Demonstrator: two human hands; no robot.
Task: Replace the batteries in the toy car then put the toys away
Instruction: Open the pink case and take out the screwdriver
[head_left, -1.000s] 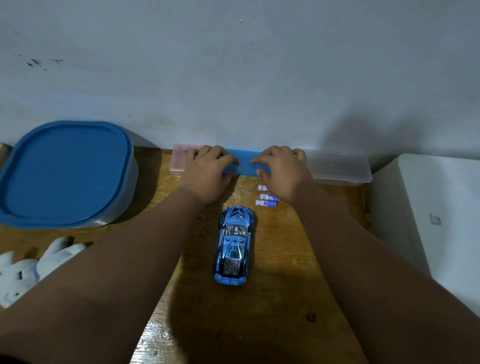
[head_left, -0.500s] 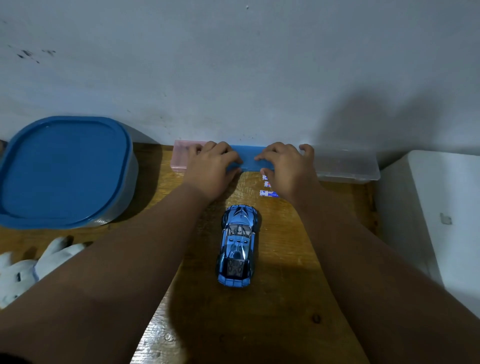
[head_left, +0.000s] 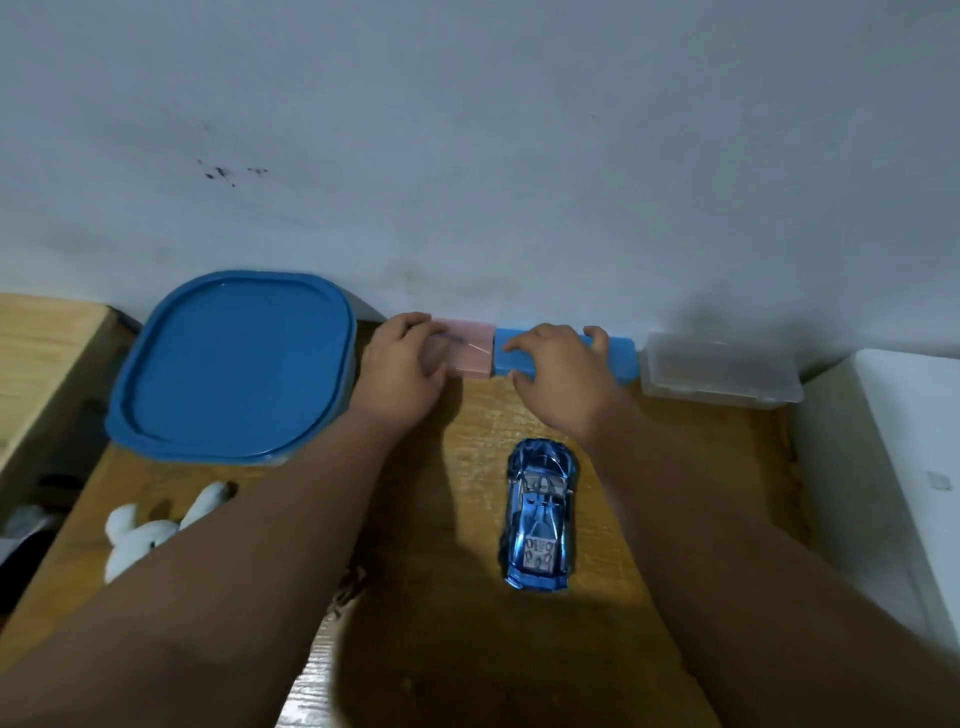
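Fingers (head_left: 415, 325) of my left hand (head_left: 400, 371) curl over the far edge of the small pink plastic box (head_left: 470, 353), gripping its left end. My right hand (head_left: 561, 379) grips the long blue plastic box (head_left: 621, 356) just beside it, fingers over the back and thumb at the front. Both boxes stand in a row with a clear plastic box (head_left: 717, 369) against the grey wall (head_left: 467, 156), mid-frame, so I take each from above, I judge to part them and open one for batteries. No batteries show; my right arm may hide some. The shiny blue toy car (head_left: 543, 514) lies untouched on the wooden table (head_left: 467, 447), lower centre, nose toward the boxes, kept within reach. At left sit the white plush rabbit (head_left: 145, 535) and the big blue-lidded tub (head_left: 234, 364), probably where the toys go.
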